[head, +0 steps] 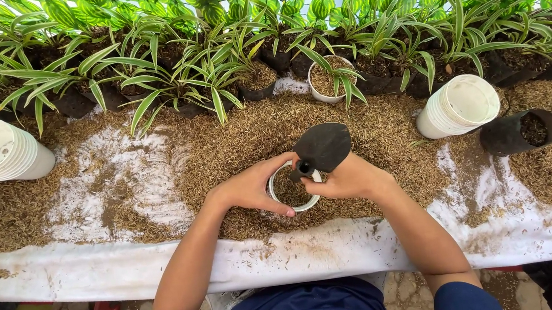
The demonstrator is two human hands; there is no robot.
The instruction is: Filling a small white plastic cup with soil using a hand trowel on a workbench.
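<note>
White pot [296,205] sits on husk-strewn bench [234,145], left hand [250,188] cupping it, right hand [349,178] gripping black trowel [321,147].

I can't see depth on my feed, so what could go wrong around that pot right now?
1. The trowel is tilted over the small white pot; husk mix may spill past the rim.
2. Only the left hand steadies the pot, which sits on loose husk and might tip.

Smooth white pot [278,190], seemingly plastic; matt trowel [322,146].
</note>
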